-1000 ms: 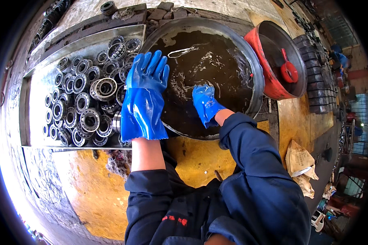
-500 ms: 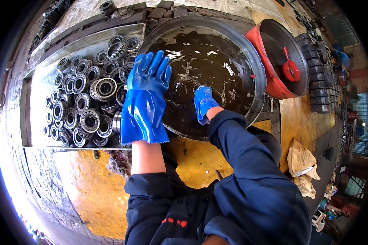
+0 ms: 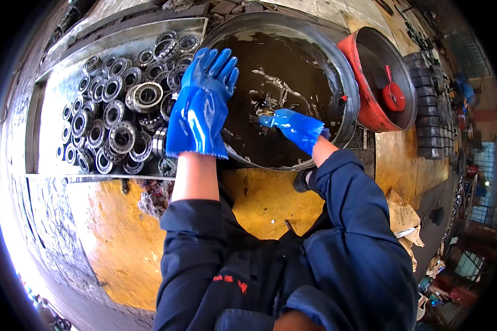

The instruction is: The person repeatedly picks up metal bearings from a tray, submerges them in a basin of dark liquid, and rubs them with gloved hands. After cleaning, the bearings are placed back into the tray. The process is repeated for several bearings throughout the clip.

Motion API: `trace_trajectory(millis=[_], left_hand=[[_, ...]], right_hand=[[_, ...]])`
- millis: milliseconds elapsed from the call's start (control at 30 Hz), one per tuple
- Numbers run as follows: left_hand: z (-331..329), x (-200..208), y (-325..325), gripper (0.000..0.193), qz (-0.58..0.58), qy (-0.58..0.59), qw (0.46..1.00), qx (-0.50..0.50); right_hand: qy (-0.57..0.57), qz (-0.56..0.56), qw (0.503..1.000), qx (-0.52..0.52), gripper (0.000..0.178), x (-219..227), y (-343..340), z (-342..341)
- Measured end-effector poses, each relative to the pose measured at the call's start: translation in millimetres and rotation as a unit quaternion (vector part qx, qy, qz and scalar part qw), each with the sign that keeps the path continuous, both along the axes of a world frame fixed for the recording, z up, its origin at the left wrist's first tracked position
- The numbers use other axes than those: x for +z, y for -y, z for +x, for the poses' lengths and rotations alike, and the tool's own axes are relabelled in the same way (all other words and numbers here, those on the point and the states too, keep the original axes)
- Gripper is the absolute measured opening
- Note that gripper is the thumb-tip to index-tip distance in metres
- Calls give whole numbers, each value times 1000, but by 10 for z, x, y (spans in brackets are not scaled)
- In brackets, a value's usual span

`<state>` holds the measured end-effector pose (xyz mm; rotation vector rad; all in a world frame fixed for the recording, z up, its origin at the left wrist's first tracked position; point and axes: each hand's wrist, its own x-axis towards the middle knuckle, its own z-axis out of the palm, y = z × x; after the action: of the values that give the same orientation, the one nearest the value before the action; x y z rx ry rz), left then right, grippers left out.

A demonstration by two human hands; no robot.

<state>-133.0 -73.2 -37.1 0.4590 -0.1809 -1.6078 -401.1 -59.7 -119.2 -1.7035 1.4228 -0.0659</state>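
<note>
Both of my hands wear blue rubber gloves. My left hand (image 3: pixel 207 83) is over the left rim of a round metal tub (image 3: pixel 345 71), fingers stretched out and palm bare of any object. Inside the tub is dark brown liquid (image 3: pixel 292 60). My right hand (image 3: pixel 295 126) reaches in from the right, its fingertips bent together at the liquid's surface. Glints and ripples around those fingertips hide what they hold, if anything. Beside my left hand, a shallow metal tray (image 3: pixel 33 129) carries many roller bearings (image 3: pixel 121 138), heaped and partly stacked.
A red round container (image 3: pixel 354 60) stands tilted to the right of the tub, with a red ladle (image 3: pixel 392 95) inside. Dark blocks (image 3: pixel 430 110) are stacked farther right. A torn paper sack (image 3: pixel 405 218) and a rag (image 3: pixel 152 198) lie on the near floor.
My right hand has risen partly out of the liquid, and its wrist has swung right with the fingers now pointing left. The left hand stays open at the tub's rim. The view has shifted slightly.
</note>
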Motion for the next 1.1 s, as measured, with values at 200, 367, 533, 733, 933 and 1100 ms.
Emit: trace_trajectory(millis=[200,367,533,733,933,1100], left_hand=[[-122,-128,-39,49,-63,19,998,11],[-174,-47,-87,51,-47,46,998,13],[-154,-87,-98,51,-63,70,995,23],[-66,-190,-26,49,-75,0,997,20],[-94,110,-196,54,-14,117,992,55],[1,98,-132,55,8,95,995,30]], right_hand=[[-79,-76,994,-8,62,2,-356,-314],[-203,-51,978,-6,71,196,-365,-88],[-164,-9,985,57,49,201,-494,-12],[-176,5,982,70,40,-1,-435,-92],[-153,10,987,46,46,-109,-317,-97],[-49,59,997,-11,32,-526,-135,-268]])
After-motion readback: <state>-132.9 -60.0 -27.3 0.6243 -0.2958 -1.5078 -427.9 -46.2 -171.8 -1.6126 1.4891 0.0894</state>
